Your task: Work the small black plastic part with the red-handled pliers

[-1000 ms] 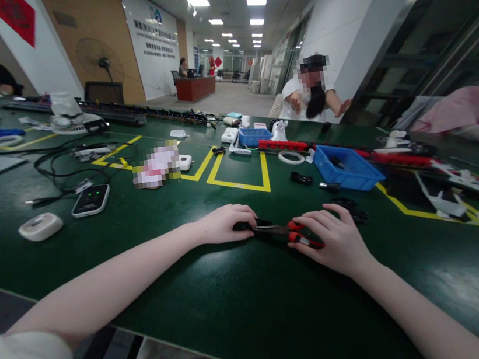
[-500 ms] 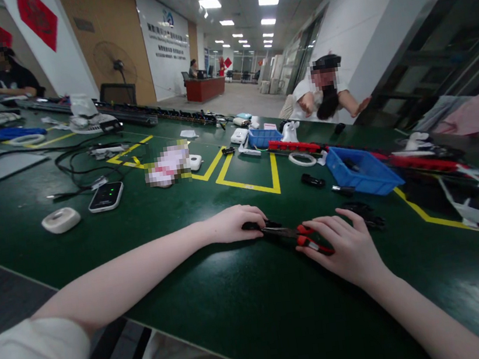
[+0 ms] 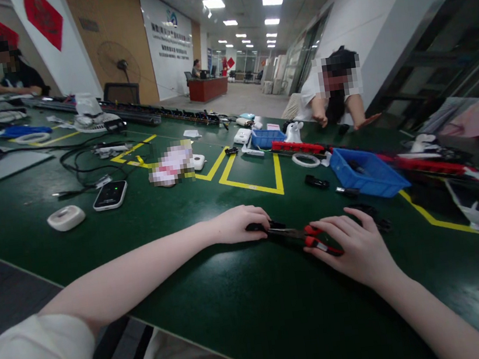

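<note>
My right hand [image 3: 354, 247] is closed on the red handles of a pair of pliers [image 3: 320, 242], with its index finger lifted away. The metal jaws point left and reach the fingers of my left hand [image 3: 245, 224]. Those fingers are closed around a small black part [image 3: 255, 227], mostly hidden by the hand; its exact kind cannot be made out. Both hands are low over the green table [image 3: 220, 300]. Behind my right hand lies a dark tangled item [image 3: 374, 214].
A blue bin [image 3: 366, 171] stands beyond my right hand, near a black connector [image 3: 316, 181] and a white ring [image 3: 306, 160]. Left lie a white-edged device [image 3: 110, 195], a round-cornered white case [image 3: 66, 218] and a phone [image 3: 170, 165]. A person [image 3: 338, 90] leans at the far edge.
The whole view has shifted slightly. My hands keep their hold on the pliers and the black part. Across the table, the person has leaned forward and lowered their arms.
</note>
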Available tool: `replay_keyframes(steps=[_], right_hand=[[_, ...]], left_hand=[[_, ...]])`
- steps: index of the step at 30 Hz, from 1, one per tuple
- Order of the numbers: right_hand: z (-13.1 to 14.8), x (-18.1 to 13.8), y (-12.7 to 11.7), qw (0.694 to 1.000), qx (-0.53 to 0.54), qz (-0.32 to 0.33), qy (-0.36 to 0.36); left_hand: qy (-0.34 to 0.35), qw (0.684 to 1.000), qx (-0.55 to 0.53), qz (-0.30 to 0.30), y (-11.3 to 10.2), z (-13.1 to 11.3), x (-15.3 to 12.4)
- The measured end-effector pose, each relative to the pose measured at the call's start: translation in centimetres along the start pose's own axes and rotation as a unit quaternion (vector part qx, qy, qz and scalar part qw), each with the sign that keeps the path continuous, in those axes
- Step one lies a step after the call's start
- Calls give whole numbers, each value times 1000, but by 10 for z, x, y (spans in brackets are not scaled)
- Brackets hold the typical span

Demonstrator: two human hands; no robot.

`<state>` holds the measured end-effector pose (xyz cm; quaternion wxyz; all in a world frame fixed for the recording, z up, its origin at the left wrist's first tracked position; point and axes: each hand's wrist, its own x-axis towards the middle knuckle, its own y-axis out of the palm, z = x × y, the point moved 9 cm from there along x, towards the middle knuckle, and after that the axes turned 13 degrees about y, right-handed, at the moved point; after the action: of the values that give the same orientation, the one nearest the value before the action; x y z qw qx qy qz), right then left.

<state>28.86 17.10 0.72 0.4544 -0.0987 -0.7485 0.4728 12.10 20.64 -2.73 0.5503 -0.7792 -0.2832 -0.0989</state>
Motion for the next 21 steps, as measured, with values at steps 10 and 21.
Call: replay_keyframes(steps=[10, 21], right_hand=[[-1, -1, 1, 1000, 10, -1, -3], [-4, -2, 6, 999, 32, 19, 22]], left_hand=[[5, 1000, 11, 7, 0, -1, 0], [-7, 1000, 5, 15, 1, 0, 0]])
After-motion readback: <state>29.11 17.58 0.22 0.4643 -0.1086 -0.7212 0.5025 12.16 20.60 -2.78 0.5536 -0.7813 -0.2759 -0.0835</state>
